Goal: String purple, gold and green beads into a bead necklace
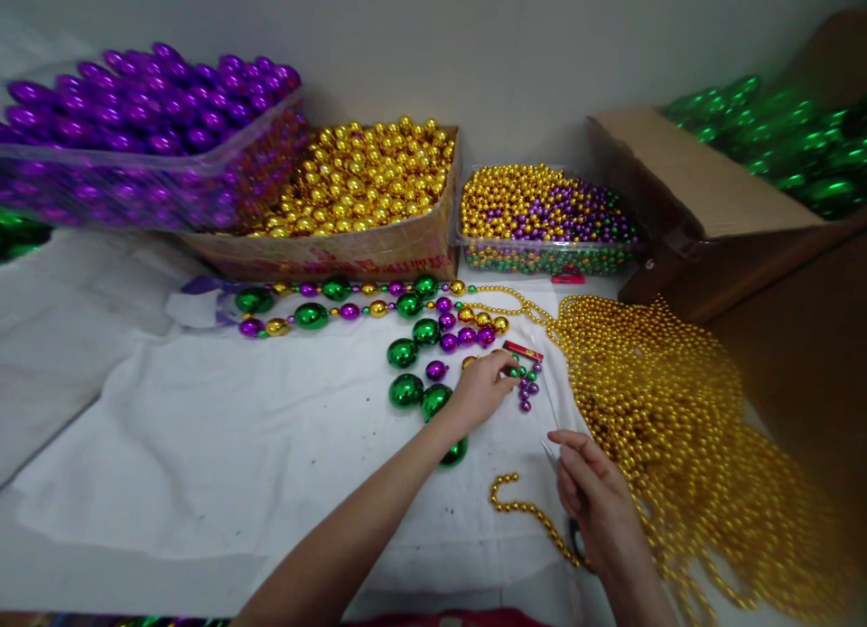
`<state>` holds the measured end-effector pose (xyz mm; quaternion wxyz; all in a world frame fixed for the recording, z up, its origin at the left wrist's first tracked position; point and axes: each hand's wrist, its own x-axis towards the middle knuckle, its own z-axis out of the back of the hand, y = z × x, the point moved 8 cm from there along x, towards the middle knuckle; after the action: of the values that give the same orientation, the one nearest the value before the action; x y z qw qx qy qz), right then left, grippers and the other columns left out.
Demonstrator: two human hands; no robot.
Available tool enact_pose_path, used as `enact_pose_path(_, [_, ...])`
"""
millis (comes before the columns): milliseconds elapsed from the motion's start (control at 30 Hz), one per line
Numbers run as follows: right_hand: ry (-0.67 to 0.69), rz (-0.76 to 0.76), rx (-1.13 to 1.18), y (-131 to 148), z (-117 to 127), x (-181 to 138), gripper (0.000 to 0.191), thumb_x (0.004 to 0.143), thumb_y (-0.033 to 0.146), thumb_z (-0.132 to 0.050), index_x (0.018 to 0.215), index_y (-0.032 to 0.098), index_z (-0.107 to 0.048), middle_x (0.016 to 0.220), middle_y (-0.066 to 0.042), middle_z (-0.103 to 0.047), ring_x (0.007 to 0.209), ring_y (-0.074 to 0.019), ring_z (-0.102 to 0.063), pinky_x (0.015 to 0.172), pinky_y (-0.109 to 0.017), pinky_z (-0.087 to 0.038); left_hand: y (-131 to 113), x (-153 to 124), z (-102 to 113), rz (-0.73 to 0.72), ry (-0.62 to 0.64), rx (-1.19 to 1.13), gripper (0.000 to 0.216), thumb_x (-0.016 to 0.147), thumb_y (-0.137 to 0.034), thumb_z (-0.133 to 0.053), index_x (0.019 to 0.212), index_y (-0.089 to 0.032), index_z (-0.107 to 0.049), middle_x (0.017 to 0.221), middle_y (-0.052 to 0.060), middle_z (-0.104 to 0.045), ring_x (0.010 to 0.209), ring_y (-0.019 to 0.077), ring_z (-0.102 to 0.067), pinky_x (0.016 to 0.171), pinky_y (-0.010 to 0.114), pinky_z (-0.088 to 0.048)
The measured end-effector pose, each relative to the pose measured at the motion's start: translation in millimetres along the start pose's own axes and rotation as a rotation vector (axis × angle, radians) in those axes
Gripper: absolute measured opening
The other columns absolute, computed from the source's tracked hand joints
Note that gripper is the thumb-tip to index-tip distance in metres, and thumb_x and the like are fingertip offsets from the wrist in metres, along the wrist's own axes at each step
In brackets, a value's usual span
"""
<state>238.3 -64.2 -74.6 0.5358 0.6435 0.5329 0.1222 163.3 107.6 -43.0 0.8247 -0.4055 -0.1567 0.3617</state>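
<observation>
My left hand (484,390) reaches over the white cloth, thumb and forefinger closed around a small green bead (513,372). Beside those fingertips lie several small purple beads (526,395) and a red packet (523,351). My right hand (596,487) is closed, pinching a thin clear thread (552,401) that runs up toward the strung beads. Scissors (549,453) are also in that hand, points outward, with the dark handle partly hidden. Left of my left hand are large green beads (405,391) and a purple bead (436,370). A short gold bead strand (532,507) lies near my right hand.
A strung bead necklace (349,312) lies along the back of the white cloth (271,446). Gold bead chains (650,383) are heaped at right. Behind stand a purple-bead tub (223,162), a gold-bead carton (325,257), a mixed-bead tub (548,257) and a green-bead carton (738,180).
</observation>
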Motion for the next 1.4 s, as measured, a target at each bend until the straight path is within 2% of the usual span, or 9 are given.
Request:
enact_pose_path(100, [0.015,-0.065,-0.059,-7,2,-6,0.041,0.079,0.045,-0.072,0.108,0.018,-0.064,0.053,0.008,-0.025,0.046,-0.0060,-0.018,0.040,-0.016,-0.013,15,-27,5,0.195,0.021,-0.650,0.025,0.082,-0.028,-0.060,0.105,-0.018,-0.058,0.095,0.006,-0.067,0.077,0.0161,-0.063,0.063,0.027,-0.048])
enact_pose_path(167, [0.019,-0.095,-0.120,-7,2,-13,0.044,0.078,0.046,-0.072,0.109,0.017,-0.065,0.054,0.008,-0.022,0.046,-0.0060,-0.018,0.041,-0.017,-0.012,20,-44,5,0.288,0.017,-1.014,0.027,0.081,-0.029,-0.063,0.104,-0.018,-0.056,0.100,0.007,-0.067,0.078,0.0141,-0.064,0.065,0.025,-0.049])
enact_pose_path(267, [0.009,-0.110,-0.241,-3,2,-25,0.044,0.078,0.049,-0.070,0.108,0.017,-0.067,0.055,0.007,-0.021,0.047,-0.0066,-0.017,0.043,-0.019,-0.010,25,-59,5,0.366,-0.013,-1.304,0.020,0.085,-0.027,-0.060,0.101,-0.016,-0.056,0.102,0.010,-0.068,0.080,0.0130,-0.066,0.071,0.024,-0.051])
enact_pose_path(367, [-0.007,-0.056,-0.381,5,1,-36,0.043,0.078,0.053,-0.068,0.103,0.017,-0.070,0.054,0.006,-0.023,0.048,-0.0075,-0.017,0.044,-0.020,-0.011,30,-63,6,0.414,-0.047,-1.453,0.013,0.090,-0.023,-0.054,0.100,-0.015,-0.054,0.104,0.012,-0.068,0.084,0.0145,-0.067,0.073,0.024,-0.051])
enact_pose_path(633, [-0.072,-0.022,-0.546,10,3,-48,0.046,0.072,0.056,-0.069,0.096,0.018,-0.074,0.053,0.000,-0.048,0.046,-0.0106,-0.034,0.042,-0.021,-0.026,33,-62,5,0.404,-0.057,-1.612,0.007,0.092,-0.017,-0.048,0.097,-0.013,-0.052,0.107,0.016,-0.067,0.094,0.0208,-0.067,0.077,0.029,-0.053])
enact_pose_path(767, [-0.084,-0.013,-0.576,14,4,-49,0.044,0.074,0.056,-0.069,0.097,0.019,-0.074,0.061,-0.002,-0.057,0.048,-0.0115,-0.041,0.043,-0.021,-0.030,34,-63,4,0.398,-0.040,-1.616,0.013,0.092,-0.016,-0.047,0.098,-0.009,-0.057,0.095,0.015,-0.068,0.082,0.0181,-0.067,0.076,0.030,-0.053])
enact_pose_path(900, [-0.091,0.011,-0.583,17,1,-49,0.041,0.075,0.056,-0.068,0.094,0.021,-0.075,0.080,-0.005,-0.067,0.062,-0.0156,-0.053,0.054,-0.022,-0.040,36,-64,5,0.374,-0.036,-1.605,0.016,0.089,-0.016,-0.051,0.099,-0.008,-0.062,0.087,0.010,-0.066,0.075,0.0155,-0.065,0.074,0.029,-0.052])
enact_pose_path(1167, [-0.113,0.020,-0.547,21,-4,-52,0.033,0.073,0.053,-0.069,0.088,0.024,-0.076,0.090,-0.004,-0.070,0.082,-0.0218,-0.060,0.069,-0.023,-0.046,35,-67,8,0.325,-0.024,-1.561,0.023,0.084,-0.021,-0.062,0.103,-0.011,-0.066,0.085,0.008,-0.062,0.076,0.0147,-0.061,0.074,0.029,-0.051])
enact_pose_path(1400, [-0.070,0.031,-0.581,12,-5,-44,0.035,0.075,0.054,-0.066,0.089,0.023,-0.073,0.077,-0.002,-0.065,0.068,-0.0178,-0.055,0.061,-0.022,-0.043,27,-69,10,0.318,-0.031,-1.422,0.022,0.081,-0.025,-0.065,0.099,-0.014,-0.064,0.083,0.004,-0.060,0.072,0.0124,-0.058,0.070,0.027,-0.049])
